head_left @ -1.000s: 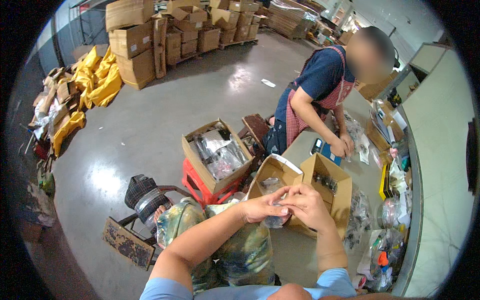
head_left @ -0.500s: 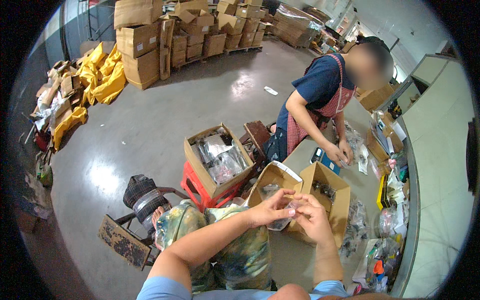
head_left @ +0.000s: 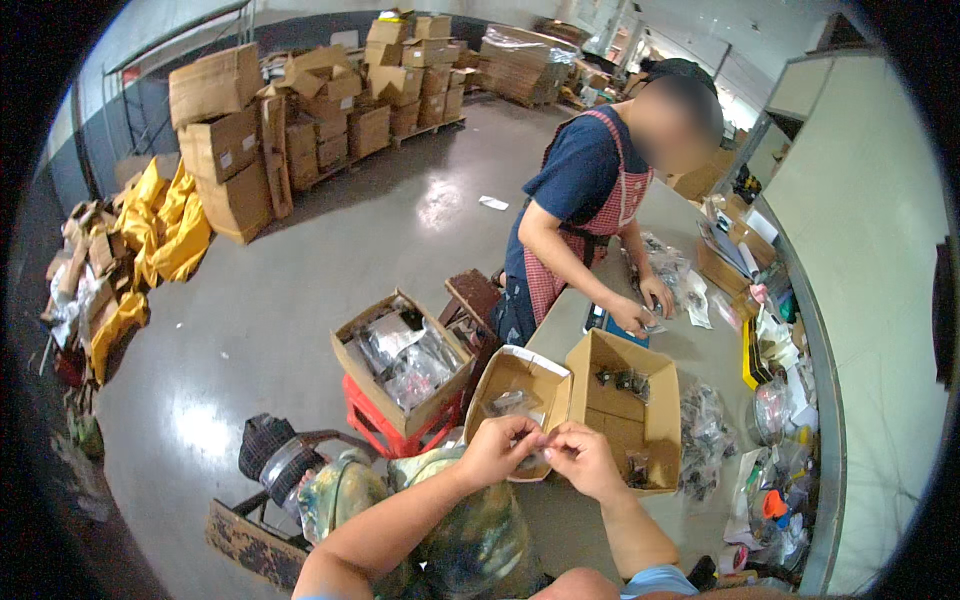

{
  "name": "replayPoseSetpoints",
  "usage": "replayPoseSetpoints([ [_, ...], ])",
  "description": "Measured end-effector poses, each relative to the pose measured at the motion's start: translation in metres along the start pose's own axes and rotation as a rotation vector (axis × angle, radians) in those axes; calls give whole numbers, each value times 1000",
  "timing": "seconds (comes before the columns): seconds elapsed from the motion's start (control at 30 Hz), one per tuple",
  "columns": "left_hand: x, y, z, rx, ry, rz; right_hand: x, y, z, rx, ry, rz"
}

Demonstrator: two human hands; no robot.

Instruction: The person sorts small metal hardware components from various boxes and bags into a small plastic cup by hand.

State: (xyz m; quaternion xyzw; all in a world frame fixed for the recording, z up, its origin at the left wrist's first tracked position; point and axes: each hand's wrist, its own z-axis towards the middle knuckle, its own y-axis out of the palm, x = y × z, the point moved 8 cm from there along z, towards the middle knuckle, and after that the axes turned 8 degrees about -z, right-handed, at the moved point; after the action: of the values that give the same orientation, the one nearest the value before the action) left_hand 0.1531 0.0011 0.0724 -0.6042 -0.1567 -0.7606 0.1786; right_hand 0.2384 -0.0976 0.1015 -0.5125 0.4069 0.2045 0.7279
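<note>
Left hand: Your left hand (head_left: pixel 500 448) is reaching in from the lower edge to just below the middle of the frame, its thumb and forefinger pressing together on the edge of some clear plastic.
Right hand: Your right hand (head_left: pixel 585 458) is facing it from just to the right, thumb and forefinger also pinching; the fingertips of both hands are almost meeting.
Clear plastic: The small clear plastic piece (head_left: pixel 531 460) is hanging between and below your fingertips, in front of the lower edge of the left box; you cannot tell from here whether it is holding anything.
Left box: An open cardboard box (head_left: pixel 520 370) is sitting just beyond your hands, with crumpled clear plastic (head_left: pixel 510 403) lying inside.
Right box: A second open box (head_left: pixel 610 418) is standing beside it, small dark parts (head_left: pixel 628 382) lying in its far and near corners.
Table: The grey table (head_left: pixel 690 352) is running up the right half, a heap of clear bags (head_left: pixel 708 430) lying right of the boxes.
Stool: A red stool (head_left: pixel 365 412) is supporting a carton (head_left: pixel 440 385) of plastic packets, left of centre.
Co-worker: A person in a checked apron (head_left: pixel 625 205) is leaning over the table at upper right, hands (head_left: pixel 630 316) working above a flat blue object (head_left: pixel 597 318).
Background: Stacked cartons (head_left: pixel 230 145) and yellow sacks (head_left: pixel 180 235) are filling the upper left.
</note>
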Motion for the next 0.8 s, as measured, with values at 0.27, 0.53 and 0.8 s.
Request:
replayPoseSetpoints([
  [0.27, 16, 9, -1, -24, 109, 171, 13, 4, -7, 13, 42, 75],
  [0.53, -6, -3, -5, 123, -14, -158, 5, -9, -11, -32, -42, 62],
  [0.8, -21, -1, 2, 189, -160, -308, 37, -62, -34, 144, 161, -23],
])
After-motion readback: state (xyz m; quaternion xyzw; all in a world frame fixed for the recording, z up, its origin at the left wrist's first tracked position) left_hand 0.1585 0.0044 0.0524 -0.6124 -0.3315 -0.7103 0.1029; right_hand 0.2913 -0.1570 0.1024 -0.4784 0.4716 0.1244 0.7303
